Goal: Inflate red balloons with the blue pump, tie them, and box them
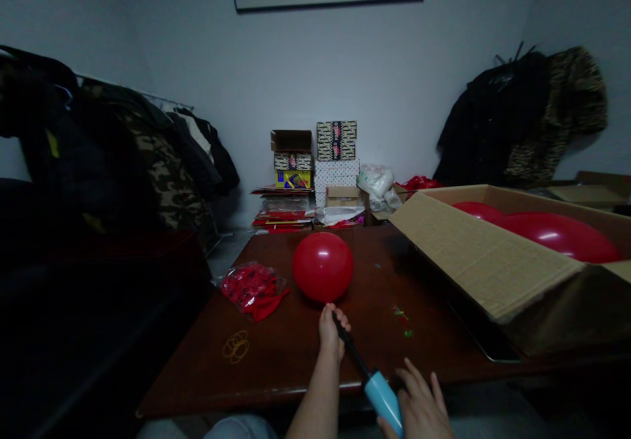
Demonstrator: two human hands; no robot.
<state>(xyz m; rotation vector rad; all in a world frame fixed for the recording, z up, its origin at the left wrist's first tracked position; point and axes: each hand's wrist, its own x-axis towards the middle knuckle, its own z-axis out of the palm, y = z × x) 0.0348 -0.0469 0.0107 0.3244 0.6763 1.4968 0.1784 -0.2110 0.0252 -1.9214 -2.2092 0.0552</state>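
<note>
A round, inflated red balloon [323, 267] stands over the table, its neck down toward me. My left hand [333, 328] is closed around the balloon's neck, at the black tip of a hand pump. The pump's light-blue barrel [384, 401] slants down to the right and runs out of the picture's bottom edge. Beside that barrel is my right hand [421, 403], its fingers stretched out and apart. Its thumb shows on the barrel's left side; whether the palm touches the pump I cannot tell.
On the brown table [276, 376] lie a clear bag of flat red balloons [254, 289], yellow rubber bands [236, 347] and small green scraps [409, 334]. An open cardboard box [488, 255] with inflated red balloons [557, 234] stands at right. Stacked boxes [336, 163] line the back wall.
</note>
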